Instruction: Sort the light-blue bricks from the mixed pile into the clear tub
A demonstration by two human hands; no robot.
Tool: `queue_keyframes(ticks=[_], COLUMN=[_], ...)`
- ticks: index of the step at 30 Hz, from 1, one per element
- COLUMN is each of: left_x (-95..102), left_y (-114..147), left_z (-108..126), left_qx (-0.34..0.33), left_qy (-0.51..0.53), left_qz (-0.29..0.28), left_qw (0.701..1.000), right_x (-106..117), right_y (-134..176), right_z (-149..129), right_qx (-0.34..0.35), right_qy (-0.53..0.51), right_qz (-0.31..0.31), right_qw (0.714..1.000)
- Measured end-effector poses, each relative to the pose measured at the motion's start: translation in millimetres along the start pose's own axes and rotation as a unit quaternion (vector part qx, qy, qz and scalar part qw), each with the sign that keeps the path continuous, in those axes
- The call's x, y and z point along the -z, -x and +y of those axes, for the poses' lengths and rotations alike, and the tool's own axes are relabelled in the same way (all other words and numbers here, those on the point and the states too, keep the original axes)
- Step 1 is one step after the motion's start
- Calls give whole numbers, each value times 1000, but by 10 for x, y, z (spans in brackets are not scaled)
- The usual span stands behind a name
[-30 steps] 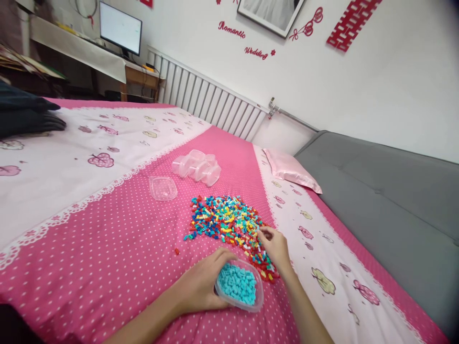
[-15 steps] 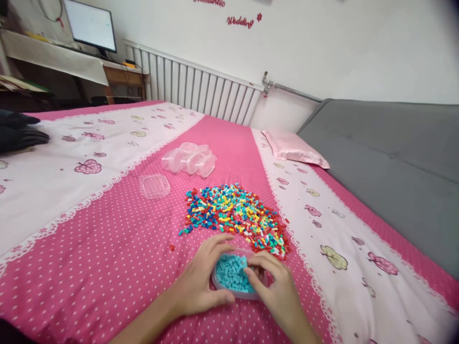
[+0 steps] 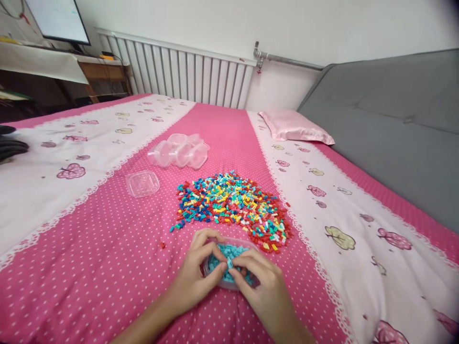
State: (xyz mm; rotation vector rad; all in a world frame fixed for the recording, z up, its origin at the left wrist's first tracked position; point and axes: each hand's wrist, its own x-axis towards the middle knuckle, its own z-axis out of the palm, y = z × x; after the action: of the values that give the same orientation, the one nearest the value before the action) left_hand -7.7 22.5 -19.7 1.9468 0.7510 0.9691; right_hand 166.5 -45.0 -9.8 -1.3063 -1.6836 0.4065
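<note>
A clear plastic tub (image 3: 234, 285) stands on the bed in front of me, holding many small light blue toy bricks (image 3: 229, 249). My right hand (image 3: 263, 282) pinches one light blue toy brick (image 3: 230, 263) between thumb and fingertips, just above the tub. From the other side, the thumb and index finger of my left hand (image 3: 201, 267) are closed together against that same brick. The left hand's other fingers lie along the tub's far left rim. Both hands partly cover the tub. Just beyond it spreads a pile of mixed coloured toy bricks (image 3: 233, 203).
Clear plastic containers (image 3: 179, 152) lie joined together beyond the pile, with a clear lid (image 3: 142, 184) nearer on the left. A stray red brick (image 3: 163, 245) is left of my hands. A pink pillow (image 3: 296, 126) rests by the grey headboard (image 3: 387, 105).
My left hand has come off the tub's near side, bringing thumb and index finger to the brick in my right hand. The right hand shifted slightly left. The view has tilted down.
</note>
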Motion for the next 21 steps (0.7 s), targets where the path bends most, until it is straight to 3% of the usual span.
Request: queue_keyframes(ticks=[6,14,17,21], left_x=[11,-23,-43,23], left_y=[-17,-4,5,-16], left_z=[70,135,171,270], left_qx=[-6,-1,4,-4], left_qy=[-89,-92,-100,-219], left_qz=[-23,-28,-17,30], left_qw=[996,995,995,975], right_x=[3,53,101,150], right_y=[-17,-33,-45,-36], right_z=[-16,-77,-55,-2], right_qx=[5,-6,-8,12], right_qy=[4,-4,13,72], right_qz=[3,5,17,35], right_qw=[1000,1000,1000,997])
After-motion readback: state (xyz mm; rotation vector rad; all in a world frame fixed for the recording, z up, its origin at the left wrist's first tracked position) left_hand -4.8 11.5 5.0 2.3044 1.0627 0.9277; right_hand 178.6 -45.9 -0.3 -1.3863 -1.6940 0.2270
